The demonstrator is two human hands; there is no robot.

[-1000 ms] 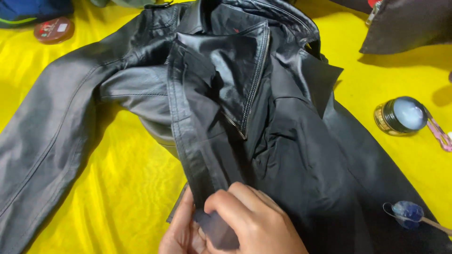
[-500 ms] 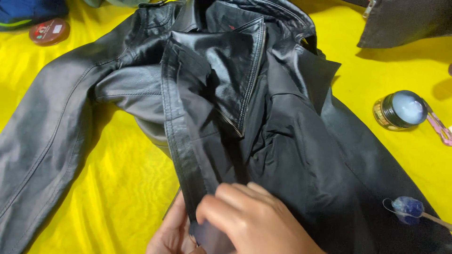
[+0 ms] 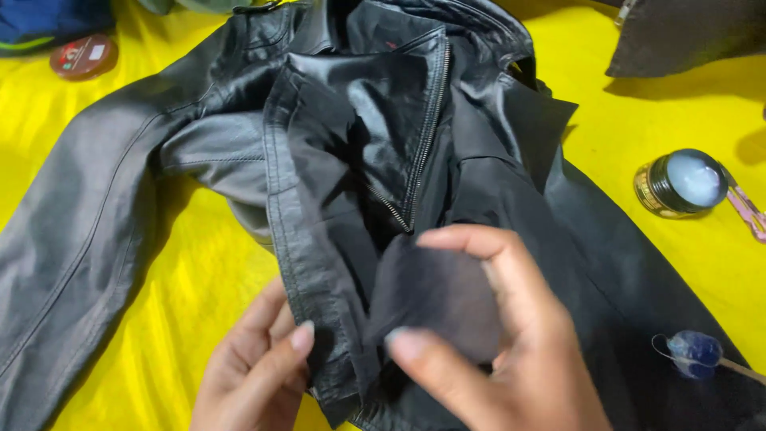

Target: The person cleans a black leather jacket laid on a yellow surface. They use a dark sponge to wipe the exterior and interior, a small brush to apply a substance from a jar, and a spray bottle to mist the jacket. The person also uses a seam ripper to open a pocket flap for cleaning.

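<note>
Lying spread open across the yellow cloth (image 3: 183, 303), a black leather jacket (image 3: 335, 160), front flap turned back so the zip and inner facing are showing. Pinching the folded front edge of that jacket near the bottom of the frame, the left hand (image 3: 255, 367): thumb on top, fingers tucked under, closed lightly on the seam and apparently keeping the flap pulled flat and steady for the other hand. Pressing a small dark cloth pad (image 3: 435, 299) against the inner panel just below the zip's end, the right hand (image 3: 495, 343): half-curled, thumb under and forefinger arched over the pad, gripping it loosely enough to rub (likely spreading polish, judging from what is sitting nearby). Resting well to the right on the yellow cloth, an open tin of pale cream (image 3: 682, 182), lid off, within easy reach of the right hand. Lying on the jacket's lower right, a small blue applicator (image 3: 692, 353) with a thin stick. Sitting at the top left corner, apart from the work, a round red tin (image 3: 82, 56).
</note>
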